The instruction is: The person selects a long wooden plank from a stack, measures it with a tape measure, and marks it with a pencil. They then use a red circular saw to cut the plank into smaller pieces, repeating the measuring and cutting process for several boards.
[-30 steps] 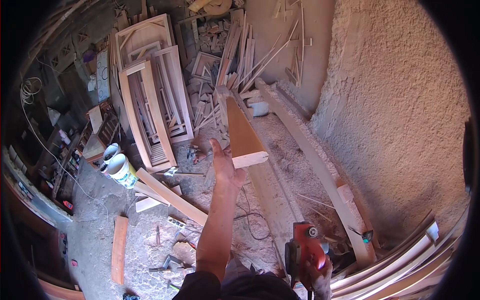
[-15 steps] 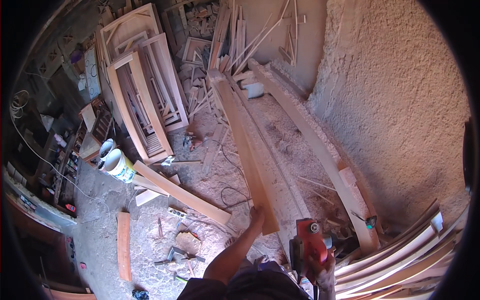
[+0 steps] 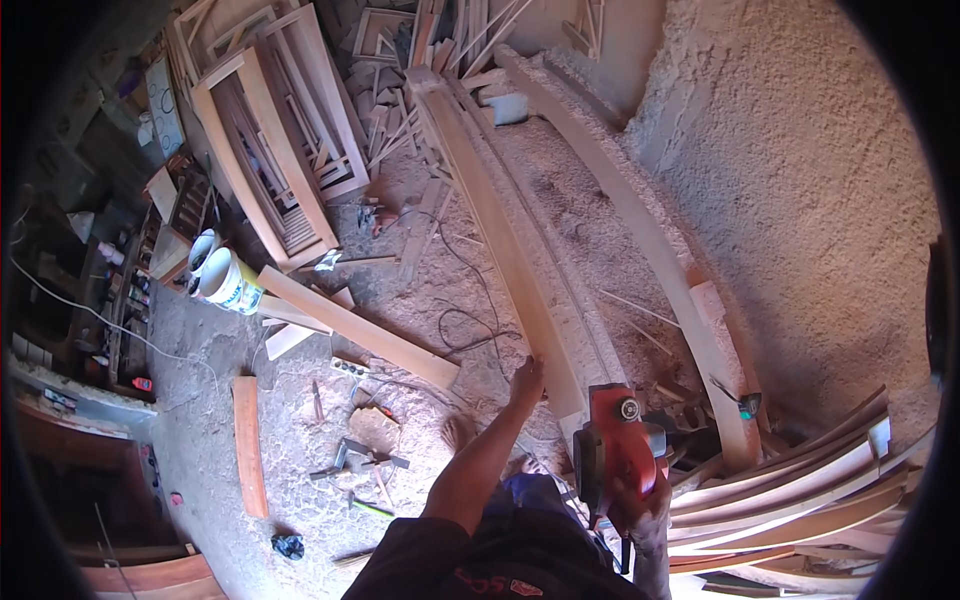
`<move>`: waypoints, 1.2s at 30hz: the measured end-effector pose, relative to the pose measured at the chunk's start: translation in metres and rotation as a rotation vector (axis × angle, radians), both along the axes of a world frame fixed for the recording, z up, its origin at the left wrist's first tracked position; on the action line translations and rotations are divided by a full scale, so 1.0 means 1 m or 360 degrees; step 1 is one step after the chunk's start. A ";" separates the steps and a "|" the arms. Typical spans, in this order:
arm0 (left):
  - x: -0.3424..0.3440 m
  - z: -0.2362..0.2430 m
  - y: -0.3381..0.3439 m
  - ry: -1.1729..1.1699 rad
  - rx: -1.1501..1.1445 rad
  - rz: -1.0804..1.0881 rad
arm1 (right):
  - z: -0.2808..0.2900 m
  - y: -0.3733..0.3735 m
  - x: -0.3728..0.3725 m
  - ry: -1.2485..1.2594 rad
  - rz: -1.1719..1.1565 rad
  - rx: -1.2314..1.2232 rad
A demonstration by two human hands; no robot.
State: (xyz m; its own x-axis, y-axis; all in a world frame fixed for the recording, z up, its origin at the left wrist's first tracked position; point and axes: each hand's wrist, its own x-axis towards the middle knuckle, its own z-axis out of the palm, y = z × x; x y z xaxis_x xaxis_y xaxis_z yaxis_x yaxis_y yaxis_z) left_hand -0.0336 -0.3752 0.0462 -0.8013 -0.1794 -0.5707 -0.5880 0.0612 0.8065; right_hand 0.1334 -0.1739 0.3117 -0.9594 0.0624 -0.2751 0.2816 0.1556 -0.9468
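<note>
A long pale wooden board (image 3: 495, 250) runs away from me along the bench, its near end beside my body. My left hand (image 3: 528, 382) is closed on the board's left edge near that end, the thumb on top. In my right hand (image 3: 642, 502) is a red electric hand planer (image 3: 612, 432), gripped by its rear handle. The planer is just right of the board's near end; whether its sole touches anything is hidden.
A second long beam (image 3: 640, 225) stretches along the right, near the rough wall (image 3: 800, 170). Curved planks (image 3: 800, 490) are stacked at lower right. Buckets (image 3: 232, 282), loose boards (image 3: 360, 325), cables and a hammer lie on the left. Wooden frames (image 3: 265, 150) lean far left.
The view has tilted downward, so the room sits higher in the picture. My left hand still grips the board near its end, and my right hand keeps holding the planer.
</note>
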 end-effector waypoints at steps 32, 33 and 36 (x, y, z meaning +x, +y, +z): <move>0.238 -0.147 -0.323 -0.0671 -0.0624 -0.0218 | -0.647 -0.543 -0.223 -0.0105 0.1458 0.0807; 0.235 -0.153 -0.328 -0.0611 -0.0637 -0.0221 | -0.703 -0.536 -0.229 -0.0038 0.1400 0.0783; 0.246 -0.174 -0.341 -0.0523 -0.0759 -0.0054 | -0.722 -0.590 -0.238 -0.0180 0.1427 0.0883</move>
